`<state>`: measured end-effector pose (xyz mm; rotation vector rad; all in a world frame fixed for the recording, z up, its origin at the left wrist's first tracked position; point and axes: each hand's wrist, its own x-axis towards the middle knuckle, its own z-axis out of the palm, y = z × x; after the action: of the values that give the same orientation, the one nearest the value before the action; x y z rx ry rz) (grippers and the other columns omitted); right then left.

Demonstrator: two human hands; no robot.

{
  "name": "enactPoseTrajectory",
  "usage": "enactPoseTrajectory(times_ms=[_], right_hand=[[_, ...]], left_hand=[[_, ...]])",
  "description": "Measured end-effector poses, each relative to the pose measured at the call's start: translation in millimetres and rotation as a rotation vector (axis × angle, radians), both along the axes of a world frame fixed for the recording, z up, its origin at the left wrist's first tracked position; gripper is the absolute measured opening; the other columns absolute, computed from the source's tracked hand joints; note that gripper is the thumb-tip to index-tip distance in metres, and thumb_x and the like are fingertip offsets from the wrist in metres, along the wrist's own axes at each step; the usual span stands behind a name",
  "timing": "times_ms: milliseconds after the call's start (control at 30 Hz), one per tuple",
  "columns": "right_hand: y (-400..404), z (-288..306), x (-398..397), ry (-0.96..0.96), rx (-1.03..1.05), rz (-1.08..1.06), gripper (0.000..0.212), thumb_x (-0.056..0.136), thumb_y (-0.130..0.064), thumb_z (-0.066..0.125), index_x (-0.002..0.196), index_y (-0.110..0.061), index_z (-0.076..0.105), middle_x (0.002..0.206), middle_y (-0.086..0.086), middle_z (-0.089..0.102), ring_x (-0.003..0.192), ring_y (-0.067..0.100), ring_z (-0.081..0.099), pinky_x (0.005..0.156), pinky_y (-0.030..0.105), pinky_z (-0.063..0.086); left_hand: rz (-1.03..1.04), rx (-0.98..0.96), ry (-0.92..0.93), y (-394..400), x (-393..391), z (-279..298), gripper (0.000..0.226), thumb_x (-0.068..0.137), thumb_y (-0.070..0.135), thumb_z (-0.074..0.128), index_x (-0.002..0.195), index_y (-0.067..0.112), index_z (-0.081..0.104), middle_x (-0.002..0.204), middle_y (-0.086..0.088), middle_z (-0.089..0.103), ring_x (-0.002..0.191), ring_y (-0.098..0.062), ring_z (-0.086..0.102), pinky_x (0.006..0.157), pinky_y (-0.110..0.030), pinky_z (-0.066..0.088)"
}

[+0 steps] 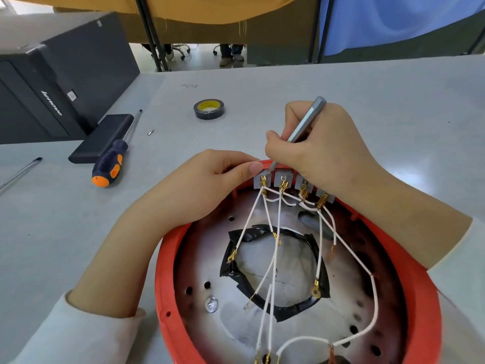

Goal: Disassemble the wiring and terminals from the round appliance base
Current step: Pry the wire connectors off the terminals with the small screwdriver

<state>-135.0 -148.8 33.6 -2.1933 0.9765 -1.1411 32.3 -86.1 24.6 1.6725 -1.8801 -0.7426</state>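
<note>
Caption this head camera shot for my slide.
Right hand works a grey tool at the terminal block while left hand steadies the red base.

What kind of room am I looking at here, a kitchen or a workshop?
Likely a workshop or lab bench, not a kitchen: a grey worktable carries a blue-and-orange-handled screwdriver, a roll of black electrical tape and a black desktop computer tower.
</note>
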Motion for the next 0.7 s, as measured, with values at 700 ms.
enactPoseTrajectory(times_ms=[700], right_hand=[[4.0,-2.1,-0.7,-0.008,-0.118,-0.013,0.04,0.081,-0.018,0.067,0.054,-0.017,0.037,0.047,-0.007,0.036,0.048,0.006,0.041,0.049,0.011,0.033]], left_hand=[[-0.005,-0.004,-0.009,0.7,0.1,0.6,0.031,0.094,0.051,0.043,0.112,0.041,0.065,0.102,0.023,0.068,0.097,0.003,0.061,0.094,-0.029,0.046]])
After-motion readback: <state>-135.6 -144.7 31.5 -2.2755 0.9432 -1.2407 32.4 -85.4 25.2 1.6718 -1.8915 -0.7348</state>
